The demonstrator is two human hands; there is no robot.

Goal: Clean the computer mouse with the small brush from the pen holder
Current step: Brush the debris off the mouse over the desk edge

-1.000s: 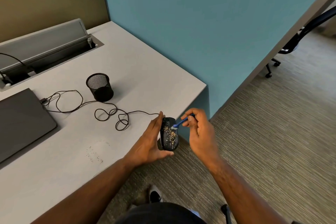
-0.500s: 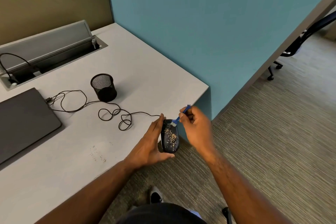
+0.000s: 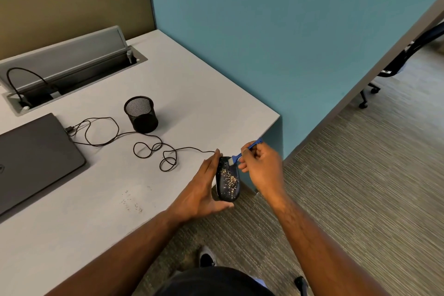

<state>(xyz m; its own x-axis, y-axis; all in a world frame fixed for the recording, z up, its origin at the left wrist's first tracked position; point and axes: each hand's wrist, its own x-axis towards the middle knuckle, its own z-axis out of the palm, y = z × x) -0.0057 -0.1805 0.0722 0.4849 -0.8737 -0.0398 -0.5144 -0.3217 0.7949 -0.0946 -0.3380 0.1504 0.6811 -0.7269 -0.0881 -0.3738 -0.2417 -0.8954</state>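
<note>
My left hand [image 3: 200, 190] holds a black wired computer mouse [image 3: 227, 181] on edge at the desk's right edge, its top speckled with tan crumbs. My right hand [image 3: 262, 168] pinches a small blue brush [image 3: 247, 149], whose pale bristles touch the mouse's front end. The mouse cable [image 3: 149, 149] loops back across the desk. The black mesh pen holder [image 3: 141, 114] stands upright behind the cable and looks empty.
A closed grey laptop [image 3: 33, 161] lies at the left of the white desk [image 3: 96, 199]. A cable tray with its lid up [image 3: 69, 65] runs along the back. Crumbs [image 3: 131, 202] dot the desk. A teal partition [image 3: 264, 31] bounds the right; an office chair [image 3: 403, 60] stands beyond.
My right hand has drawn closer to the mouse and tilted the brush handle upward. The bristles stay at the mouse's front end. The left hand keeps its hold.
</note>
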